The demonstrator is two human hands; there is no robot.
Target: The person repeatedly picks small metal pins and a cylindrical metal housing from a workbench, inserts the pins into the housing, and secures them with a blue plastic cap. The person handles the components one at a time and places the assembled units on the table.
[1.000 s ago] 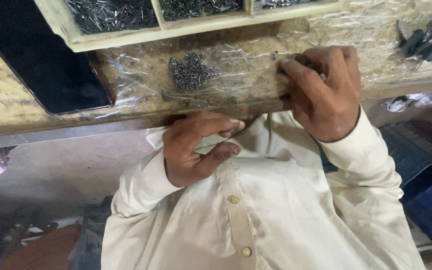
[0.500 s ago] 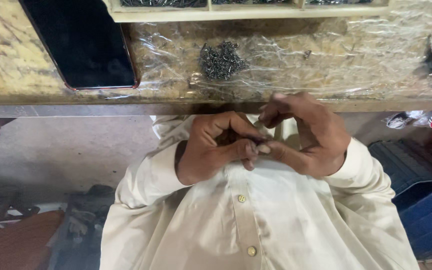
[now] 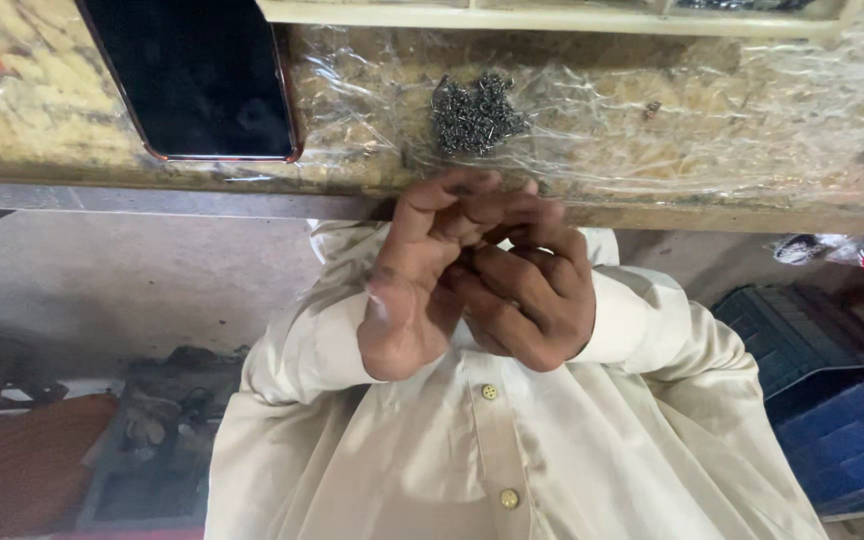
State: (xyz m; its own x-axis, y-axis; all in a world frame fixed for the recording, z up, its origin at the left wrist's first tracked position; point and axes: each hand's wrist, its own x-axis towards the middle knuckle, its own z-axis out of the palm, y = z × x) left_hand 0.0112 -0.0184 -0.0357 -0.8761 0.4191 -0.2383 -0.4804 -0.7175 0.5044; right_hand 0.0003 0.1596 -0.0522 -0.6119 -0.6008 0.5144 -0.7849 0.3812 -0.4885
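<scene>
View from above of a person in a cream buttoned shirt seated at the near edge of a worn surface covered with clear plastic film. The left hand and right hand meet just below that edge, fingers curled narrow and interlocked around something too small to see; what they hold cannot be told. Just beyond them, near the near edge, lies a small pile of tiny dark metal parts. These look light, hard and slippery, easily scattered, best pinched 1 at a time between fingertips. A dark phone lies toward the left. At the far edge, a pale tray shows compartments, contents mostly cut off.
</scene>
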